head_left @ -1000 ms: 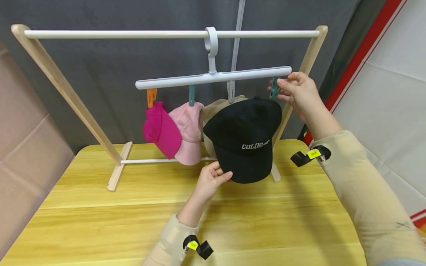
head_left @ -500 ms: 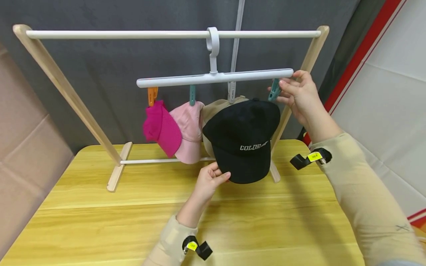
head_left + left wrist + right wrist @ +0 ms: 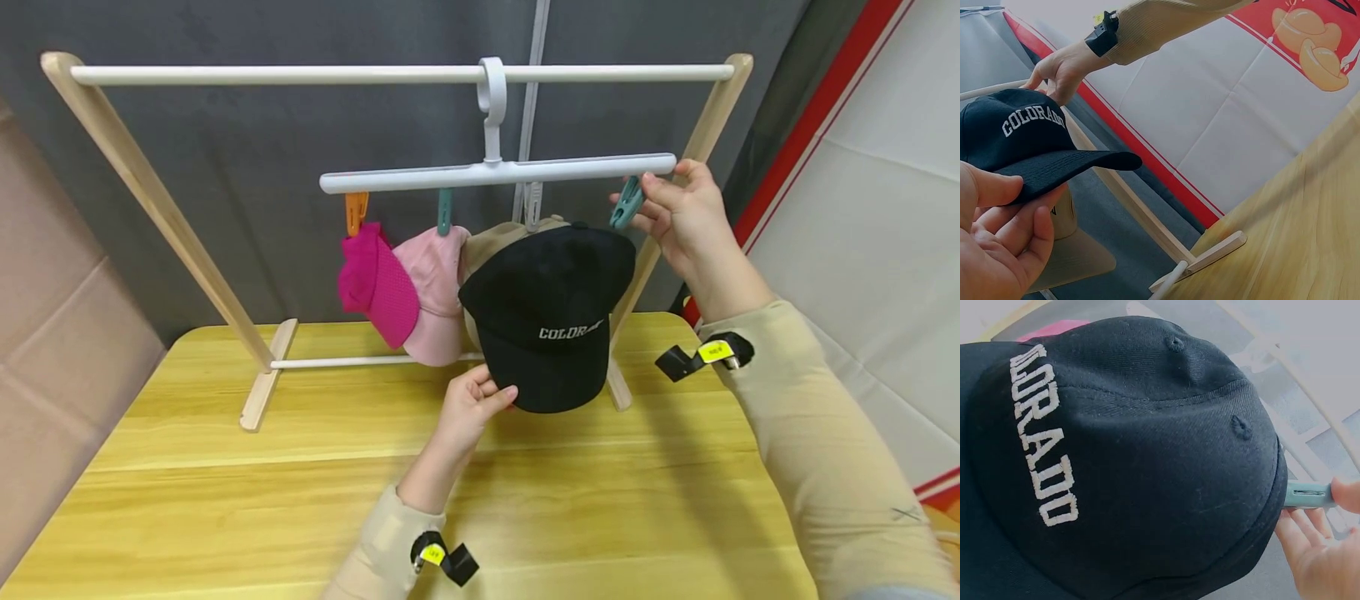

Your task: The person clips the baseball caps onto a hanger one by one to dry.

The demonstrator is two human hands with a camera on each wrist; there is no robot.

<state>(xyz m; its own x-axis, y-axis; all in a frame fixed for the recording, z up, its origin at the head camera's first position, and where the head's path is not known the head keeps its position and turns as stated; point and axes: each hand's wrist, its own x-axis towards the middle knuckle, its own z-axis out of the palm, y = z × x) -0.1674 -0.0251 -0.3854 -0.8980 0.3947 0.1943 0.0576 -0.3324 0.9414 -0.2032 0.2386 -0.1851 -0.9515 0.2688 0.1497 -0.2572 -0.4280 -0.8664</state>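
Note:
A black cap [image 3: 551,292] with white lettering hangs in front of the rack's right half. My left hand [image 3: 468,408] pinches its brim between thumb and fingers, as the left wrist view [image 3: 1007,231] also shows. Up at the hanger's right end, my right hand [image 3: 686,212] pinches a teal clothespin [image 3: 627,202] just beside the cap's crown. In the right wrist view the teal clothespin [image 3: 1309,494] meets the cap's far edge. The white hanger [image 3: 495,172] hooks over the rack's top rail [image 3: 277,76] and slants slightly up to the right.
Clipped along the hanger are a magenta cap [image 3: 378,287] under an orange clothespin [image 3: 356,214], a pink cap [image 3: 435,292] under another teal clothespin [image 3: 445,212], and a beige cap [image 3: 491,239] under a grey clothespin [image 3: 533,207]. The wooden rack stands on a wooden table [image 3: 300,500].
The hanger and its clipped caps have shifted slightly to the right. The teal clothespin in my right hand has tilted more. My left hand still holds the black cap's brim, nearly in place.

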